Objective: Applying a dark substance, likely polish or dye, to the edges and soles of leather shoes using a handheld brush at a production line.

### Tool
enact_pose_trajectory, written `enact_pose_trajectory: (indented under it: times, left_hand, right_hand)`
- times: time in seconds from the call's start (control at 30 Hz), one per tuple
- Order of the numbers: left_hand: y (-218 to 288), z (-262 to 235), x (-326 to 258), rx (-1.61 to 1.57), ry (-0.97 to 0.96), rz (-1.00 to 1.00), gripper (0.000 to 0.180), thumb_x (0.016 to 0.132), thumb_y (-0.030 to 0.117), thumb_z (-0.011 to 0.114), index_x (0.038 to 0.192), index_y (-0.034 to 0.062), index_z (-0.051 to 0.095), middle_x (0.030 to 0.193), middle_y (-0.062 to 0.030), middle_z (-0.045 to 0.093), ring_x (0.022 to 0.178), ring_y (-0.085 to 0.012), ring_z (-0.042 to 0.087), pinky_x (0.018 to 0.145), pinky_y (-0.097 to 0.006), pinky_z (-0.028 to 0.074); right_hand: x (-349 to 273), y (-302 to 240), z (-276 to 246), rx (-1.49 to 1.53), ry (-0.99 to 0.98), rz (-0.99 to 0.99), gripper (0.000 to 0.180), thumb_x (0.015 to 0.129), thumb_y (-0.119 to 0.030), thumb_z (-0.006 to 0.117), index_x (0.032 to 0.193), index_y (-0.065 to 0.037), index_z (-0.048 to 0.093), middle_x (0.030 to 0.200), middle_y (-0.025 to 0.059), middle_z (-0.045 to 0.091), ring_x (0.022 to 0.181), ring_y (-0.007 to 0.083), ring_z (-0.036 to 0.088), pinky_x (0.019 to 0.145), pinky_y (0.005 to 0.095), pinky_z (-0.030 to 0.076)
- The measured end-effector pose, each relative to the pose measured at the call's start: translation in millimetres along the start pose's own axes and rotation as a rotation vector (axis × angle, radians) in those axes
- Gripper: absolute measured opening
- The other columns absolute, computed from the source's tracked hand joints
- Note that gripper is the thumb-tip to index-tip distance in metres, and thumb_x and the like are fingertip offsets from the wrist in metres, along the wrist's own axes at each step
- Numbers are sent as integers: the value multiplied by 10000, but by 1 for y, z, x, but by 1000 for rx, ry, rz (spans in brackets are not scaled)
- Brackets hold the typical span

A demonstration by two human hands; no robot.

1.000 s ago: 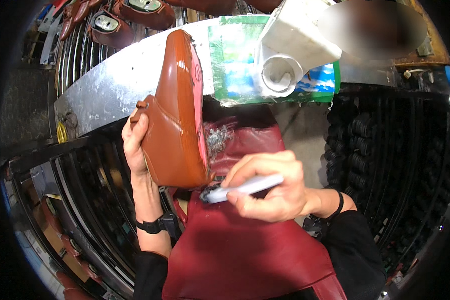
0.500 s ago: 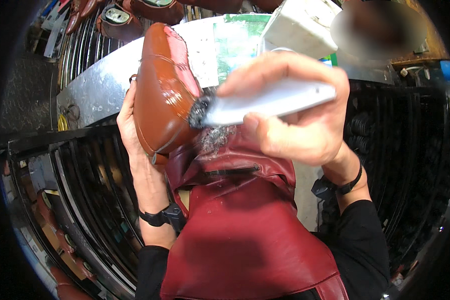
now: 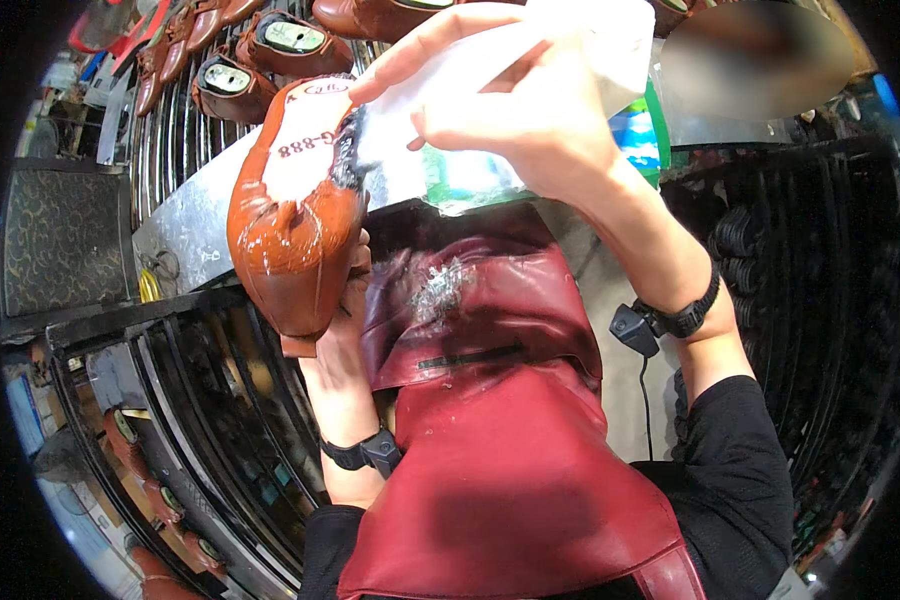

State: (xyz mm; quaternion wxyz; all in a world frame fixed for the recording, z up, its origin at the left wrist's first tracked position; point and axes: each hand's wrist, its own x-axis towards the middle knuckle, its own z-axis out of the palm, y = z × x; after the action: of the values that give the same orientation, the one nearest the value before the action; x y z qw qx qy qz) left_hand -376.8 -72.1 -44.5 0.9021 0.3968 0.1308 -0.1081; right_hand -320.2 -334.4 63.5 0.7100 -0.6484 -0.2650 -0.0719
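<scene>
My left hand (image 3: 358,272) grips a brown leather shoe (image 3: 295,270) from beneath and behind, so most of its fingers are hidden. The shoe is tilted with its whitish, printed underside (image 3: 300,165) turned up, and its leather looks wet and glossy. In my right hand (image 3: 560,130) is a brush with a pale handle, partly lost in glare. Its dark bristles (image 3: 348,150) touch the right edge of the shoe's underside. Below the hands, my dark red apron (image 3: 500,440) has a whitish smear on its lap part.
Several brown shoes (image 3: 295,45) stand on a slatted rack beyond the pale worktop (image 3: 185,225). A green-edged sheet (image 3: 470,185) lies on that worktop. Black metal racks (image 3: 205,400) flank me, with more shoes low at left. A patterned dark seat (image 3: 65,240) is at far left.
The shoe has turned over, from its side and pink lining to its underside. The brush has moved up and left with my right hand, from the shoe's side to the underside's edge.
</scene>
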Motion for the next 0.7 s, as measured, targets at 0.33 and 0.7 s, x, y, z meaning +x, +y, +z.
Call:
enact_pose_trajectory:
  times: [0.33,0.7]
  left_hand:
    - [10,32,-19,-411,184,138,563,1010,399,617,1421,25,527,1261,-206,654,1014,-306,676,811,-432,606]
    - [155,-47,81,142,324,503,490,1030,380,590,1342,4,631,1230,-160,712,1042,-298,716,937,-463,583]
  right_hand:
    - [-3,4,39,487,245,300,138,954,-78,768,970,51,723,753,125,730,592,170,693,532,293,579]
    - [-29,87,81,489,645,306,222,1067,-104,618,1121,103,674,911,203,744,740,262,756,651,381,649]
